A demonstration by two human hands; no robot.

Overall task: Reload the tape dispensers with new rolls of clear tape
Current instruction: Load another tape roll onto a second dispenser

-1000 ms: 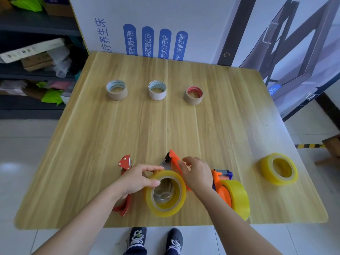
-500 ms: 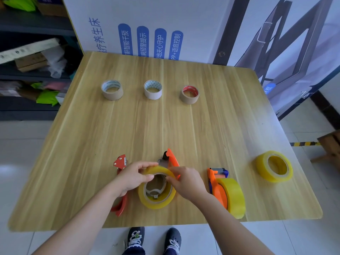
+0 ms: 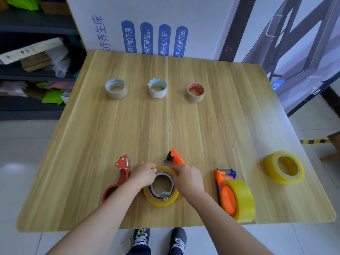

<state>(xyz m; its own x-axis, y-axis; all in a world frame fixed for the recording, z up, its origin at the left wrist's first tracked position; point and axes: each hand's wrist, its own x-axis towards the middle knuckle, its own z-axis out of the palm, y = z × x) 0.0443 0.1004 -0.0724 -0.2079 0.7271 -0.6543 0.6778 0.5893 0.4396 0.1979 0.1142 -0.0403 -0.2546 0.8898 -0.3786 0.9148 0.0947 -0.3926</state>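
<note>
Head view shows the yellow tape roll (image 3: 160,200) near the middle of the front edge of the worktop (image 3: 165,126), lying on the orange dispenser (image 3: 176,157). Both the left hand (image 3: 143,174) and the right hand (image 3: 187,178) pinch its far rim with curled fingers (image 3: 151,166). I think the roll is light, stiff and smooth, so the rim is a good place to hold it. Its hole faces up. The dispenser's long side runs front to back, with its cutter pointing at the back edge.

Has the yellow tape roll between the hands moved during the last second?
Yes. The tape roll has come down from a tilted stand and now lies flatter over the middle dispenser, judged against the loaded dispenser on its right, which has not shifted.
</note>
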